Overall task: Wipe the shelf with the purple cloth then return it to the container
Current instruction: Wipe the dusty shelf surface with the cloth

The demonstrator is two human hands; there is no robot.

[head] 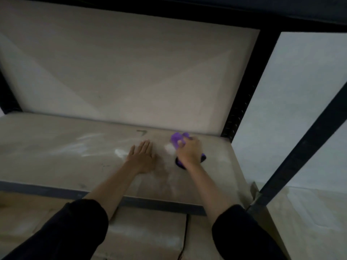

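Note:
The pale grey shelf board runs across the middle of the head view, with a dark front lip. My right hand grips the bunched purple cloth and holds it down on the shelf near the back right corner. Cloth shows beyond the fingers and under the wrist. My left hand lies flat on the shelf, fingers straight and together, a little left of the right hand. Both sleeves are dark. No container is in view.
A dark metal upright stands just right of the cloth, and another dark post slants at the right. A pale back panel closes the shelf behind. The shelf above is dark overhead. Cardboard lies below the front lip.

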